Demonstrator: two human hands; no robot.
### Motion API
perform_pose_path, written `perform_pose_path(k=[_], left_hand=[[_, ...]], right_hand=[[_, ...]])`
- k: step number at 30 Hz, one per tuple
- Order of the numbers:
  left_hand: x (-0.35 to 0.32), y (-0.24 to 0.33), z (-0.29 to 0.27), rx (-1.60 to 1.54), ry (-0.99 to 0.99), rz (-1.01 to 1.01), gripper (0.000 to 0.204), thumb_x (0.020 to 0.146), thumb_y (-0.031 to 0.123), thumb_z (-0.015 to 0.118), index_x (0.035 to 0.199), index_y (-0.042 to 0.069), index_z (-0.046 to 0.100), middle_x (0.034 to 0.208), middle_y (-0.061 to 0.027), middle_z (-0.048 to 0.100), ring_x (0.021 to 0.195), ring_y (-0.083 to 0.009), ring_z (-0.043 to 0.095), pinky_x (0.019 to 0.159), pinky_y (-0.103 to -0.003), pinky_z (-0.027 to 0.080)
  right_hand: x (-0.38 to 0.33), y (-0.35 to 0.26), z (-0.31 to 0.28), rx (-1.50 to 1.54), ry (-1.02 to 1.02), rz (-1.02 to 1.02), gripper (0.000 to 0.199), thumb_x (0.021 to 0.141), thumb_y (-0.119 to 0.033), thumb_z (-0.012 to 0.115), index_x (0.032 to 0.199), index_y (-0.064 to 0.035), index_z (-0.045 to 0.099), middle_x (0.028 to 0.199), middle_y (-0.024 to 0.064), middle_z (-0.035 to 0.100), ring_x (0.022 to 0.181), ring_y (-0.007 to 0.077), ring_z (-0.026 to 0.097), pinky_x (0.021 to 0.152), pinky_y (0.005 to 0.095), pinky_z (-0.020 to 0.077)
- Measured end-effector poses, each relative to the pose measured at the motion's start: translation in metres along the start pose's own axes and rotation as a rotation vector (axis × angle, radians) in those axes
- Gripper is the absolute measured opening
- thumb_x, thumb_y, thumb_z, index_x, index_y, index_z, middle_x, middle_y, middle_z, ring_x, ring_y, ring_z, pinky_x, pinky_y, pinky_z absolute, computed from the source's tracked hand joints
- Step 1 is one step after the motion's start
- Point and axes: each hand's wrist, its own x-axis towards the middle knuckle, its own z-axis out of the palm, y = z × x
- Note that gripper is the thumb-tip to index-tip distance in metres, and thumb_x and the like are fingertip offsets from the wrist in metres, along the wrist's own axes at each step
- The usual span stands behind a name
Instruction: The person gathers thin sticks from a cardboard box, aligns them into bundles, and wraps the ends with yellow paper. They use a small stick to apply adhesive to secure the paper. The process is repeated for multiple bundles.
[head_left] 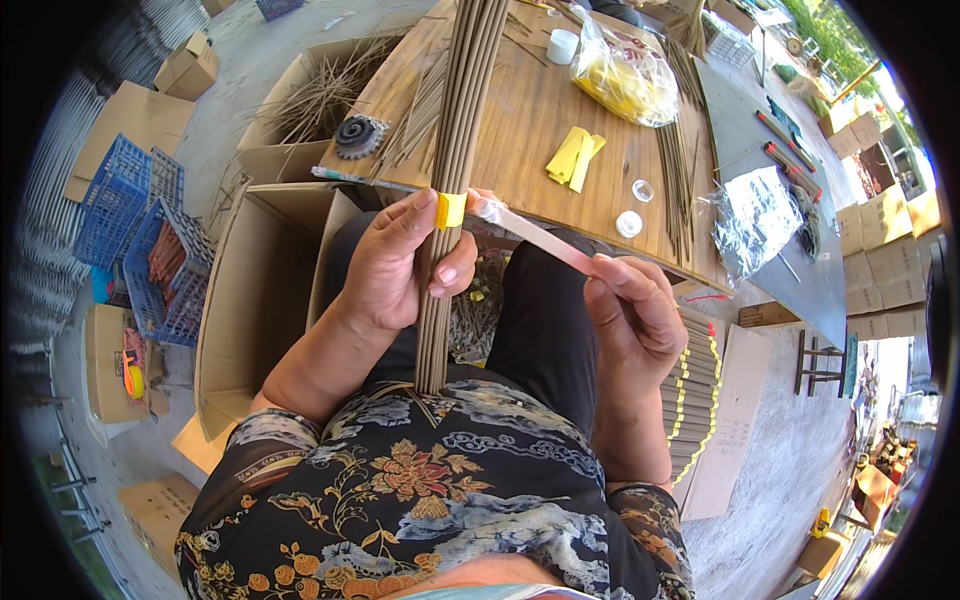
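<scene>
My left hand (403,258) is closed around a bundle of long brown incense sticks (466,100), held upright in front of my lap. A yellow paper band (451,210) lies across the bundle, with my left thumb pressing beside it. From near the band a narrow, see-through pinkish strip of tape (545,240) stretches tautly to the right. Its other end is pinched between the thumb and fingers of my right hand (634,315). Whether the strip's left end touches the band or my fingertip, I cannot tell.
On the wooden table (510,150) lie yellow paper strips (575,158), a plastic bag of yellow pieces (625,80), small round lids (629,223) and loose sticks. An open cardboard box (262,270) stands at my left. Banded bundles (690,395) lie at my right.
</scene>
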Motion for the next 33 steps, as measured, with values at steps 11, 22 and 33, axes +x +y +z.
perform_pose_path(k=[11,22,33], left_hand=[[0.013,-0.002,-0.007,0.138,0.030,0.049,0.042,0.095,0.031,0.034,0.106,-0.007,0.047,0.111,-0.0165,0.046,0.050,-0.0061,0.038,0.041,-0.017,0.031],[0.034,-0.005,-0.003,0.357,0.090,0.078,0.034,0.091,0.028,0.045,0.093,-0.005,0.052,0.099,-0.0166,0.051,0.050,-0.0081,0.043,0.041,-0.018,0.034],[0.034,-0.018,0.007,0.564,0.187,0.127,0.026,0.090,0.024,0.049,0.096,-0.001,0.055,0.091,-0.0097,0.055,0.054,-0.0079,0.045,0.045,-0.019,0.035]], right_hand=[[0.010,0.031,-0.035,-0.465,0.330,-0.031,0.016,0.075,0.004,0.063,0.091,0.0003,0.064,0.083,0.0072,0.062,0.070,0.0110,0.055,0.060,0.0215,0.0431],[-0.005,0.176,-0.053,-0.668,0.369,0.345,0.016,0.080,-0.013,0.061,0.091,-0.0023,0.064,0.085,0.0080,0.060,0.077,0.0174,0.057,0.068,0.0263,0.0457],[0.006,0.134,-0.047,-0.783,0.279,0.133,0.029,0.074,-0.013,0.065,0.101,-0.0025,0.060,0.105,0.0116,0.055,0.098,0.0269,0.051,0.086,0.0337,0.0401]])
